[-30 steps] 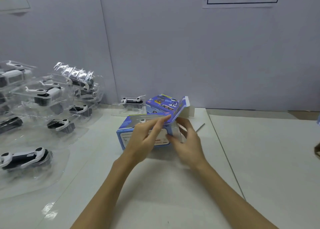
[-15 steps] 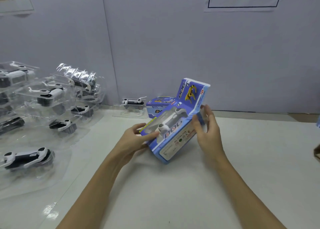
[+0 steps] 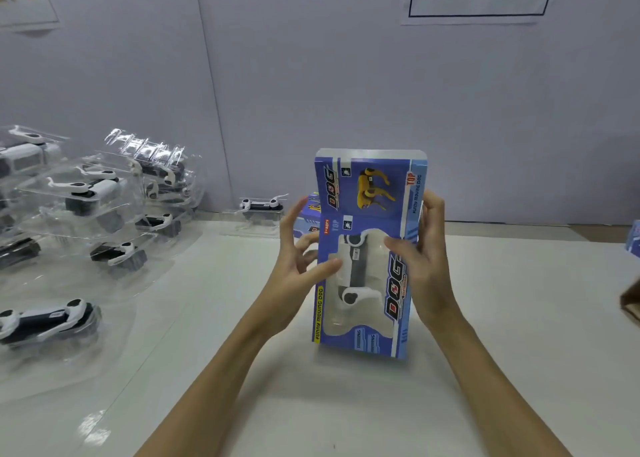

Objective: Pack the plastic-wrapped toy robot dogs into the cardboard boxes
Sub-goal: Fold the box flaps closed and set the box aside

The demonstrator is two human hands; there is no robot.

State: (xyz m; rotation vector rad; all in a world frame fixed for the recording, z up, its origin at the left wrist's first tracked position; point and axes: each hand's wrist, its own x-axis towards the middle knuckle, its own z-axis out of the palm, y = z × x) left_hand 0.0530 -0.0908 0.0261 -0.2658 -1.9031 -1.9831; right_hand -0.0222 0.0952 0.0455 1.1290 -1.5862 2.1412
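Tilted half a second ago, the blue cardboard window box (image 3: pixel 367 255) now stands upright on its end on the white table (image 3: pixel 346 404). Left hand (image 3: pixel 294 266): fingers loosely spread, thumb on the box's left edge. Right hand (image 3: pixel 420 259): grips the right edge, thumb across the window. White-and-black toy dog (image 3: pixel 356 273) shows inside. Top flap possibly still open. Plastic-wrapped toy dogs (image 3: pixel 86 214) piled far left; bare tabletop near right.

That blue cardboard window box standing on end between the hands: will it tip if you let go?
Probably yes. The blue cardboard window box stands tall on its narrow end, so it looks top-heavy. It seems light: the left hand only touches it with relaxed fingers, while the right hand grips the edge. The clear window likely flexes under pressure.
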